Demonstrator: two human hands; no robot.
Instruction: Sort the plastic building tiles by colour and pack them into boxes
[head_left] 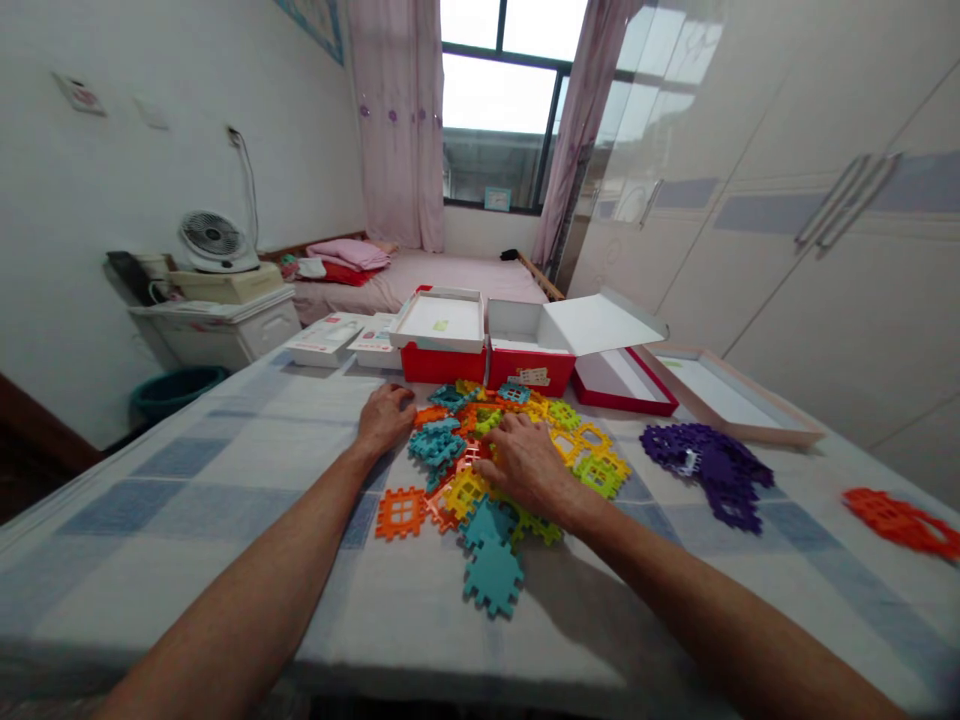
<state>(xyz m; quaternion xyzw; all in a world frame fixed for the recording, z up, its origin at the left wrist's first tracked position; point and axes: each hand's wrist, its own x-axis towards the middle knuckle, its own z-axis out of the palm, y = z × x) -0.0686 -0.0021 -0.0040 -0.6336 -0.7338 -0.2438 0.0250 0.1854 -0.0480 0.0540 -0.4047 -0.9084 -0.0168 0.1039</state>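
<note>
Head view: left hand [385, 416] rests loosely curled beside the coloured tiles [466, 492], right hand [526, 460] arches half-open over their middle (whether either grips one, I can't tell).

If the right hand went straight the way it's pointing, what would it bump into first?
Probably the lime-green notched tile just beyond the right hand. Depth is hard to judge here, so the hand might pass just over it instead.

Toothed plastic tiles [466, 494], heaped on checked tablecloth [375, 620], orange, teal, yellow, green, some windowed
</note>
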